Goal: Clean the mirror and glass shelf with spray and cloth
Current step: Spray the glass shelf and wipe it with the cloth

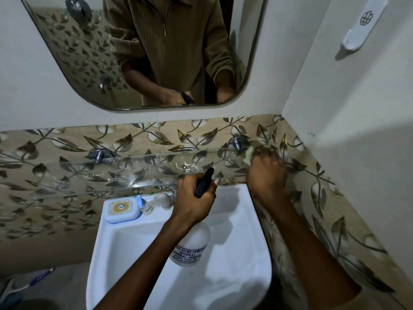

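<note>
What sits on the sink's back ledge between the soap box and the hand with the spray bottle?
In the head view: a small bottle and a round knob, between the soap box and the left hand.

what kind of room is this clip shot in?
Almost certainly a small home bathroom: a white washbasin fixed to a tiled wall, a wall mirror above it with a glass shelf between, and a soap box on the basin's edge.
</note>
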Motion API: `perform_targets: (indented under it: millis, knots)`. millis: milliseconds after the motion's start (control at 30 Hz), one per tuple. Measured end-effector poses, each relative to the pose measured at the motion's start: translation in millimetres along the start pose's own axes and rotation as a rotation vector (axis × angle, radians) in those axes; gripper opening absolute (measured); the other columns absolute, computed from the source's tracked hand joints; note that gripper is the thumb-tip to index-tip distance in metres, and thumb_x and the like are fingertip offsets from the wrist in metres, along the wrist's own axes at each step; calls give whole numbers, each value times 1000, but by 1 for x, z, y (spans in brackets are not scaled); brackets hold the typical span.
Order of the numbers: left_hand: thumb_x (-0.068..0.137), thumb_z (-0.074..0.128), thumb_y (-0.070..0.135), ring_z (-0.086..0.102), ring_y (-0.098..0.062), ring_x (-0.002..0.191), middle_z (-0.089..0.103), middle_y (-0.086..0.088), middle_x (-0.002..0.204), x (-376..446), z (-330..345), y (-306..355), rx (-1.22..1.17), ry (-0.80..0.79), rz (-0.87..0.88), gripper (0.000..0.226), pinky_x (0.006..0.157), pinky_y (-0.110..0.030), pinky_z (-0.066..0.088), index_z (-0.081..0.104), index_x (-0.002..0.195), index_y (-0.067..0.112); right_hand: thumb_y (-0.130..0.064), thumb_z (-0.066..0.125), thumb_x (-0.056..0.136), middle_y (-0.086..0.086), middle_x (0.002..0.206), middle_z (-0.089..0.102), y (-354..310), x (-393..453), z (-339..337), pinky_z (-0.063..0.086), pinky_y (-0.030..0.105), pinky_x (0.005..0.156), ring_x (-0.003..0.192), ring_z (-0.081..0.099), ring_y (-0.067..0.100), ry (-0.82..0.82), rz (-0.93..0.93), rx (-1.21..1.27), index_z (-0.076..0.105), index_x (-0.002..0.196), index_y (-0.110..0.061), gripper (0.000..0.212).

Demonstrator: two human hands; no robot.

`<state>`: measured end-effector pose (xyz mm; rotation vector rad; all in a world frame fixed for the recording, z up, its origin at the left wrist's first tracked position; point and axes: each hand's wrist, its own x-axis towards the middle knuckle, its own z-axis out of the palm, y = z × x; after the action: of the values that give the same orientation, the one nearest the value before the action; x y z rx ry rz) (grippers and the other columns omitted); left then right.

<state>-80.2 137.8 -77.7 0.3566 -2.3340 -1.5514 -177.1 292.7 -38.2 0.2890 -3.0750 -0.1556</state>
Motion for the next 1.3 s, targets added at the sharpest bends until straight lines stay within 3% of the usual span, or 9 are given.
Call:
perform_targets:
  millis: [233,400,500,633,933,1033,1133,1233,1300]
  knots:
    - [85,62,44,60,-45,55,63,-28,64,-2,-1,-4,-2,10,-3,52,42,-53,52,60,75,-7,-32,32,101,31,147,43,-42,6,-7,36,47,111,134,43,43,-37,114,-30,49,139,4,55]
    - [88,64,36,57,-44,48,64,-26,62,-3,0,-2,-20,8,11,46,38,-49,48,61,72,-8,-11,58,87,17,155,40,-45,-44,8,20,41,121,148,30,31,131,-299,266,40,150,-5,66]
    - [88,64,35,58,-42,49,65,-25,62,-5,-3,-3,-17,13,17,45,39,-50,50,61,73,-7,1,66,73,19,145,52,-12,-35,19,29,48,119,138,45,36,205,-220,384,57,138,-5,66]
    - [89,63,32,59,-41,50,64,-23,61,-8,-12,-4,-44,49,21,42,39,-49,48,62,74,-7,-22,47,77,18,150,46,-5,-8,15,25,49,120,141,37,37,149,-117,276,48,144,-8,69]
    - [89,66,27,62,-35,52,66,-11,56,-10,-28,-17,-44,118,20,34,50,-45,50,61,65,3,-11,48,89,0,162,32,-75,-30,17,6,35,126,152,20,18,120,-566,473,32,155,-21,69]
    - [93,67,28,62,-34,48,67,-14,57,-15,-38,-19,-69,128,-25,37,45,-49,54,64,68,1,-3,54,86,0,159,36,-48,-34,24,10,38,126,150,25,19,89,-511,474,41,151,-23,69]
    - [90,66,35,59,-30,47,65,-13,56,-18,-49,-30,-76,168,-60,40,46,-54,53,66,70,1,-20,43,94,3,158,39,-21,-18,29,17,43,124,147,31,23,135,-359,415,43,149,-22,56]
    - [87,64,45,54,-44,49,59,-27,61,-22,-57,-40,-72,213,-57,50,43,-55,49,61,69,-2,-33,22,93,8,156,39,-47,0,20,21,47,122,145,31,27,161,-363,353,39,150,-15,62]
    - [87,65,44,54,-46,50,58,-28,60,-24,-60,-40,-75,223,-50,51,42,-54,48,61,67,-3,-31,28,99,8,160,33,-81,-2,15,11,47,125,149,24,28,155,-420,376,32,153,-16,56]
